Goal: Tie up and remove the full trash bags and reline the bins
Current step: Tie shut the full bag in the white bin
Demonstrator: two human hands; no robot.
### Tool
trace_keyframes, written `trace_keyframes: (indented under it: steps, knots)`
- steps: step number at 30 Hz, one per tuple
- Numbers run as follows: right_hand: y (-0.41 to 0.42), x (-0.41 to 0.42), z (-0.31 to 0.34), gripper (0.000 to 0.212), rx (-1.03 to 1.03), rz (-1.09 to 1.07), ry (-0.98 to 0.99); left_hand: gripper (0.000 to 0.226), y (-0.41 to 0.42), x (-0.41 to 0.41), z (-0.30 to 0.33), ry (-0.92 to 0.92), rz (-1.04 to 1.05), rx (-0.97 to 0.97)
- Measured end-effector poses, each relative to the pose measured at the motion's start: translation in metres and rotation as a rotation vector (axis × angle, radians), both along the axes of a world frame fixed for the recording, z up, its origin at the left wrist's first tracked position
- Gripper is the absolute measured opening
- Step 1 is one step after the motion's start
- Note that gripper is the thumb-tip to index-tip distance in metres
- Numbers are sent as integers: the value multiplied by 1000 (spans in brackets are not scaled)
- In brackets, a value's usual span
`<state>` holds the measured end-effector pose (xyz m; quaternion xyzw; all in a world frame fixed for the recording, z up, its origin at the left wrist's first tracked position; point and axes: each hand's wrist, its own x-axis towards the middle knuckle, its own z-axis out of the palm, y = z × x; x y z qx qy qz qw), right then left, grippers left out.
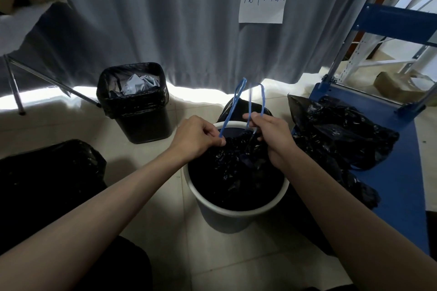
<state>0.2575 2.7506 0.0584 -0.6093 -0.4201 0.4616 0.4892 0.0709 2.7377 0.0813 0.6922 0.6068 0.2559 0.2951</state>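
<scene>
- While the black bag (236, 172) sat in the white bin (227, 214), my left hand (196, 137) pinched one blue drawstring loop (233, 106).
- My right hand (272, 134) gripped the other loop (256, 104); bare floor (179, 106) lay at far left.

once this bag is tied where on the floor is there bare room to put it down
Bare tile lies between the black square bin and the white round bin, and nearer the camera, left of the white bin. Its right side is crowded: loose black bags spill off the blue cart. Another black bag fills the left.

The single camera sat on my head, facing forward and down, close above the white bin (234, 214) before a curtain (146, 19).
</scene>
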Motion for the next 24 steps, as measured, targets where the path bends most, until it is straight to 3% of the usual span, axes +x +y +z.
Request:
trace_keyframes:
  steps: [5,8,14,18,21,24]
  knots:
    - [0,-3,6,32,-40,95,137,19,2,1,4,-33,7,33]
    - [5,-4,6,31,-77,86,89,25,3,0,8,-24,-2,56]
    - [7,-12,6,38,-135,25,146,14,3,0,16,-15,-72,124]
    - [4,-14,3,35,-117,76,-54,10,2,1,23,13,-152,157]
    - [0,-18,2,32,-33,216,-205,19,3,2,28,30,-198,181]
    - [-5,-22,8,45,25,374,-328,15,6,5,30,30,-185,223]
